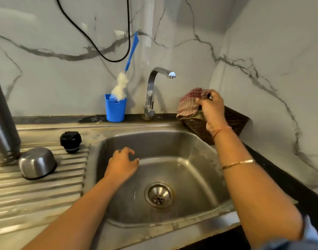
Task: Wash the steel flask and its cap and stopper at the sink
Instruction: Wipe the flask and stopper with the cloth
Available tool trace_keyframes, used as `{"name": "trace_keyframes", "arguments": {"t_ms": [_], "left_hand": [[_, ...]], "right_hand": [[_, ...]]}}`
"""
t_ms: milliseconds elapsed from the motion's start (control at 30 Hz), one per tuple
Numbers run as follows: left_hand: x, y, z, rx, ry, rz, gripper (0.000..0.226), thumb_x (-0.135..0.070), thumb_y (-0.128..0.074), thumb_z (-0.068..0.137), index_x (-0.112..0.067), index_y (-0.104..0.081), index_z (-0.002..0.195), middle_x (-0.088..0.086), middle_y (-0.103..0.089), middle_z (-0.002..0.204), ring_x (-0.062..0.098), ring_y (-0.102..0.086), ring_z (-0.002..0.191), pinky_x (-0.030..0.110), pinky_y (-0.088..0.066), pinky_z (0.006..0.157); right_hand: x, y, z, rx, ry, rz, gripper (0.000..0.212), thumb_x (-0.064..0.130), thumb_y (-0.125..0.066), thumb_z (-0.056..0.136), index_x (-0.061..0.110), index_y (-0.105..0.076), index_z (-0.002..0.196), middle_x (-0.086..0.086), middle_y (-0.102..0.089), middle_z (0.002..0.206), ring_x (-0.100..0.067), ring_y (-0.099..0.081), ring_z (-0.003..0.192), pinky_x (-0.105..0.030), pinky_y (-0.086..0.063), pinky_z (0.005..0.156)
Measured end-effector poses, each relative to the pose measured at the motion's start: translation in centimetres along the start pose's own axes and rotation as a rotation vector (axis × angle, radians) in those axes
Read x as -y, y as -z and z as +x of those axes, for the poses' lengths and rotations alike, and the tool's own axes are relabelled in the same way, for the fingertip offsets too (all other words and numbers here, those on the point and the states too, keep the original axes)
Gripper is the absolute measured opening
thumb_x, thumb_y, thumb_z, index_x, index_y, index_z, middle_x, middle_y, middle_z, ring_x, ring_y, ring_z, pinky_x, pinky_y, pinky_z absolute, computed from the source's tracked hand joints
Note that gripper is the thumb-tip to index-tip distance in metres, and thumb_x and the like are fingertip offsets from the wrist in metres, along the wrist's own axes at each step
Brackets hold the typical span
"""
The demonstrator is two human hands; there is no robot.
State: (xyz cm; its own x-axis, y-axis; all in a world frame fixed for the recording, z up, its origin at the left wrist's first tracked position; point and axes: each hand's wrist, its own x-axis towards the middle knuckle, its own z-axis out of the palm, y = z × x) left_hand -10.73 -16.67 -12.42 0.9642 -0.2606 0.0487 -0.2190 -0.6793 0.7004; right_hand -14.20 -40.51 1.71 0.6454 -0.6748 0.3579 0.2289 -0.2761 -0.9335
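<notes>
head view. the steel flask (3, 120) stands at nine o'clock on the ribbed drainboard (37, 195), narrow end down. its steel cap (37, 162) lies rim-down just beside it toward eight o'clock, and the black stopper (70, 141) sits near both, toward the sink (199, 177). your left hand (122, 163) hovers over the basin at centre, fingers loosely curled and holding nothing. your right hand (212, 109), at two o'clock, pinches a checked cloth (189, 103) lying over the dark basket (234, 120). the tap (152, 91) at twelve o'clock shows no stream, and the bottle brush (121, 85) stands in its blue cup (115, 110) at eleven o'clock.

progress, as a judgement: all three parts sit separated and upended outside the basin, which fits washing done and draining under way, with drying perhaps left. the same layout could precede washing, so you cannot settle it from here.

hidden or unclear: the frame edge cuts off most of the flask. the insides of flask and cap face away. no soap or droplets can be made out on the parts. the cloth covers the basket's contents and some of your right fingertips.
</notes>
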Motion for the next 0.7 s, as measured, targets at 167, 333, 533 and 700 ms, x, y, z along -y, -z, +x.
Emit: {"name": "trace_keyframes", "arguments": {"t_ms": [167,333,533,700], "left_hand": [[-0.3,-0.7,-0.1,0.011,-0.062,0.072,0.038,-0.032,-0.06,0.089,-0.023,-0.053,0.125,0.008,-0.044,0.134,0.029,-0.047,0.121,0.035,-0.039,0.103],[-0.3,-0.7,0.0,-0.017,-0.071,0.084,0.037,-0.033,-0.059,0.09,-0.023,-0.054,0.125,0.006,-0.046,0.133,0.028,-0.047,0.122,0.034,-0.039,0.102],[-0.1,-1.0,0.1,-0.027,-0.082,0.091,0.035,-0.033,-0.058,0.09,-0.025,-0.055,0.124,0.004,-0.046,0.131,0.026,-0.048,0.12,0.032,-0.039,0.1],[-0.2,-0.9,0.1,-0.038,-0.107,0.088,0.034,-0.032,-0.058,0.09,-0.024,-0.055,0.123,0.003,-0.047,0.131,0.024,-0.048,0.12,0.031,-0.039,0.101]], "right_hand": [[0.0,1.9,5.7,-0.1,0.121,-0.25,0.024,0.0,-0.054,0.083,0.015,-0.062,0.099,0.002,-0.063,0.096,-0.022,-0.061,0.103,-0.023,-0.048,0.077],[-2.9,3.8,8.0,-0.04,0.227,-0.726,0.034,0.004,-0.049,0.087,0.012,-0.058,0.119,-0.016,-0.062,0.117,-0.032,-0.058,0.108,-0.026,-0.043,0.084],[-5.2,3.8,8.2,0.486,-0.118,-1.237,0.074,0.067,-0.025,0.092,0.009,-0.057,0.127,-0.016,-0.056,0.131,-0.034,-0.053,0.118,-0.041,-0.04,0.101],[-5.7,4.1,7.9,0.332,0.108,-1.445,0.071,0.064,-0.021,0.094,0.01,-0.061,0.115,-0.014,-0.063,0.115,-0.032,-0.057,0.106,-0.042,-0.045,0.089]]}}
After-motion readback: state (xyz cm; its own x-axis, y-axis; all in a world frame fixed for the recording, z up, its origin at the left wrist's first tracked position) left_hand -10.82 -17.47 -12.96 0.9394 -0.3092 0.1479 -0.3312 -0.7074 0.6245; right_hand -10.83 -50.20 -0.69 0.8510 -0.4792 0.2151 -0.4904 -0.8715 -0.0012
